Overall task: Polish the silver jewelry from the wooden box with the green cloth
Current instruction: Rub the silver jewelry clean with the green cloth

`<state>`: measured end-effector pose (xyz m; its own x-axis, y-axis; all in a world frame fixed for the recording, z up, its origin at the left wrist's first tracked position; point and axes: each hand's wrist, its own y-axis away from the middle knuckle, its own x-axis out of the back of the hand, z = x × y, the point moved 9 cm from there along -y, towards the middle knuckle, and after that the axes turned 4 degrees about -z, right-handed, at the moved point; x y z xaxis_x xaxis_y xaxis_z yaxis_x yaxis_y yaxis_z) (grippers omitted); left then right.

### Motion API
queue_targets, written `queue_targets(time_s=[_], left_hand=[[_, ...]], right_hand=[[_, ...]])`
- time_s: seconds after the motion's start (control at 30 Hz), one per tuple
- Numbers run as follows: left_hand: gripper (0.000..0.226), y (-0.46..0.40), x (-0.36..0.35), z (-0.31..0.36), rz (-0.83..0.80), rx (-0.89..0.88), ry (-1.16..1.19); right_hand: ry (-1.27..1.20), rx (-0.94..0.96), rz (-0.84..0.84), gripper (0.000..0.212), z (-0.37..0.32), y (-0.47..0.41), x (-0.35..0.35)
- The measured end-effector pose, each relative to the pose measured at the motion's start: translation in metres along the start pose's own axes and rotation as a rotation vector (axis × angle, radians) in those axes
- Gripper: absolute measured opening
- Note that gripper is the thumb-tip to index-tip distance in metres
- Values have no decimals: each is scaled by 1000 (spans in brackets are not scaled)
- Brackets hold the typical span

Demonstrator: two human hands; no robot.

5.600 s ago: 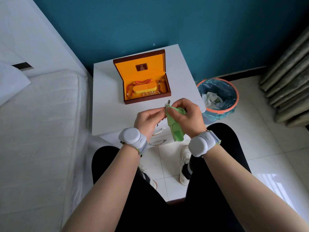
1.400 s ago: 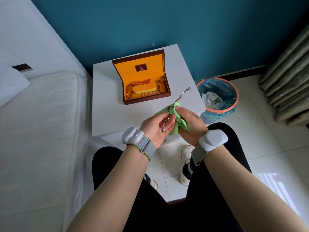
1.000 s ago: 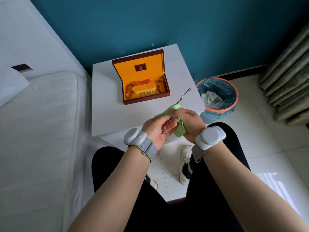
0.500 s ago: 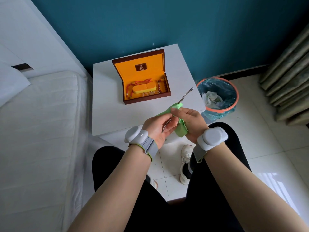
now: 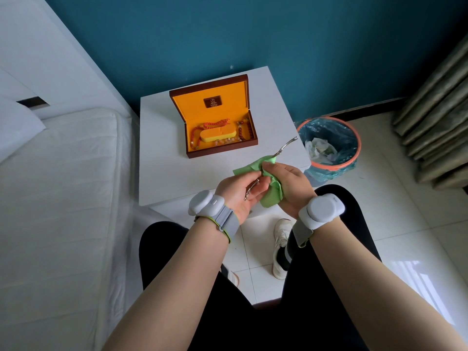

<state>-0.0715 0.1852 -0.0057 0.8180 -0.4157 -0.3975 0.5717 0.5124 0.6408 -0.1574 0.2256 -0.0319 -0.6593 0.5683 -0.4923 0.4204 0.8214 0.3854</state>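
The left hand point(image 5: 239, 191) curls round the lower end of the silver piece point(image 5: 285, 147), steadying it. The right hand point(image 5: 288, 183) pinches the cloth point(image 5: 272, 196) round its middle, fingers closed to rub. The open box point(image 5: 220, 133) waits behind on the surface point(image 5: 164, 173).

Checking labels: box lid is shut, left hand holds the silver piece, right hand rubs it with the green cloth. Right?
Not quite. The head view shows the box with its lid open. The rest holds: the left hand holds the silver piece while the right hand grips the green cloth around it.
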Motion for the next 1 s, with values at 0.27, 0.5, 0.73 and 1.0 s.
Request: queue_targets(time_s=[0.27,0.5,0.73,1.0], left_hand=[[19,0,2,0,-13,11,-35],[17,0,5,-2,6,31,-11],[21,0,1,-1,-46,11,-55],[18,-1,3,1,-13,21,-41]], right_hand=[[31,7,-39,15,0,0,1],[-4,-14,6,26,4,-1,4],[19,18,-76,15,-1,0,-2],[-30,11,-136,17,-1,3,-6]])
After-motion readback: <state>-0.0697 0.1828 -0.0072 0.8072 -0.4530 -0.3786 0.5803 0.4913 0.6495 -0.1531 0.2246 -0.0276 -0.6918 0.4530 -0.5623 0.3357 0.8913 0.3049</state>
